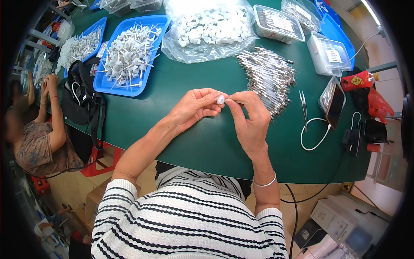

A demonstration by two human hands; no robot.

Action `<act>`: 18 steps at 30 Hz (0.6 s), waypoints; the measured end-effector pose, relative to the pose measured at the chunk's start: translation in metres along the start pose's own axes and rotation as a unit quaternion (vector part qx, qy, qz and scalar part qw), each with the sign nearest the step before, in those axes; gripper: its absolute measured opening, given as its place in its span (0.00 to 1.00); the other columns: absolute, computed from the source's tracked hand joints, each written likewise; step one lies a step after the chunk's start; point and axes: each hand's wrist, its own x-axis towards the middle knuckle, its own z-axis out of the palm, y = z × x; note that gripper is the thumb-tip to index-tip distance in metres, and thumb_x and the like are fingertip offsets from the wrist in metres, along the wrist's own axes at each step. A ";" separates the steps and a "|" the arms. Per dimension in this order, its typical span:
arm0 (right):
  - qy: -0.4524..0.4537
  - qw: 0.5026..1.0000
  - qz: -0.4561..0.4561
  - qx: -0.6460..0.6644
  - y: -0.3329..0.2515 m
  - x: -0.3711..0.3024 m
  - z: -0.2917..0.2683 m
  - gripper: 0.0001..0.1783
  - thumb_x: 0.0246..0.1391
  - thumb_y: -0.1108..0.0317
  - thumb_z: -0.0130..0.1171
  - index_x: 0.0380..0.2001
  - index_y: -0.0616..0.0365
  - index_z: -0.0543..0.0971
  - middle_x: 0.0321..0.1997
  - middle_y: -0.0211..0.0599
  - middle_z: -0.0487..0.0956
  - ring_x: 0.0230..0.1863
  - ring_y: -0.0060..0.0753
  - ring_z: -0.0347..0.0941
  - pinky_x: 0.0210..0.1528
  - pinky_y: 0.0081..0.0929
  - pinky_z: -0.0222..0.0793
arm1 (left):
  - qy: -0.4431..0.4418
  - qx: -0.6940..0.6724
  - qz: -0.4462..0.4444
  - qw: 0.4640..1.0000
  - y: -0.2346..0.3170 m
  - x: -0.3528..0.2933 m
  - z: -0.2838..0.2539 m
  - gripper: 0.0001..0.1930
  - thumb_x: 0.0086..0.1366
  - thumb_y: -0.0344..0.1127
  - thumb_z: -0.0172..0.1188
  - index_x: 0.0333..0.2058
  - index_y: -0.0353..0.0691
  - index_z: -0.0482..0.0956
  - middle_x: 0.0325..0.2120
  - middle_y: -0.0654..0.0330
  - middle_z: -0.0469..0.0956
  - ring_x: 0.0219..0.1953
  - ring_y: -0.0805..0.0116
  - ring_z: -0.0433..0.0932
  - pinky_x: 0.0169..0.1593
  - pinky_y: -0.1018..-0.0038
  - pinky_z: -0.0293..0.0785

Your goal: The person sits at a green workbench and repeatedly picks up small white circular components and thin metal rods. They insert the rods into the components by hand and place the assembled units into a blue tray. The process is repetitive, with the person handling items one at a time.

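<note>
Over the near part of the green table, a small white cap is held up between both hands. By the left hand it is pinched between thumb and forefinger, the other fingers being curled. At its right side, the thumb and forefinger of the right hand are pressed together, seemingly on a slim piece too small to be made out fully. The cap is judged light, fairly stiff and smooth, so it may slip or roll; it is best held by its side, with the face left free. The slim piece, likely easy to bend, is best gripped near the cap. Beyond the right hand, tweezers and heaped rods are laid out. Farther off, white-headed parts are piled in a blue tray, and more caps are spread on a clear bag.
</note>
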 end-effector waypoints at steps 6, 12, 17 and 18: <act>-0.002 1.000 0.003 0.002 -0.002 0.001 0.000 0.06 0.46 0.76 0.65 0.28 0.60 0.77 0.27 0.35 0.77 0.26 0.33 0.74 0.26 0.28 0.68 | 0.003 -0.003 -0.006 1.000 0.001 0.000 0.000 0.14 0.67 0.38 0.56 0.43 0.33 0.78 0.30 0.62 0.79 0.29 0.79 0.78 0.38 0.83 0.78; -0.006 1.000 0.001 0.006 0.000 0.001 0.000 0.05 0.47 0.76 0.64 0.28 0.60 0.77 0.27 0.35 0.77 0.26 0.33 0.74 0.26 0.27 0.69 | 0.005 0.008 0.002 1.000 0.001 0.000 0.001 0.14 0.66 0.38 0.56 0.42 0.32 0.78 0.30 0.62 0.79 0.30 0.79 0.78 0.38 0.83 0.77; -0.014 1.000 0.013 0.014 -0.001 0.001 -0.002 0.05 0.47 0.76 0.64 0.28 0.59 0.78 0.27 0.35 0.77 0.26 0.33 0.74 0.26 0.27 0.69 | 0.019 0.034 0.016 0.999 0.003 -0.002 0.003 0.14 0.66 0.38 0.57 0.42 0.33 0.79 0.31 0.62 0.79 0.31 0.79 0.77 0.39 0.83 0.77; -0.015 1.000 0.011 0.013 -0.001 0.002 -0.002 0.05 0.47 0.76 0.64 0.28 0.60 0.78 0.27 0.35 0.77 0.26 0.33 0.74 0.26 0.27 0.69 | 0.019 0.038 0.019 0.999 0.003 -0.002 0.003 0.14 0.66 0.38 0.57 0.42 0.33 0.79 0.31 0.62 0.79 0.31 0.79 0.77 0.39 0.83 0.77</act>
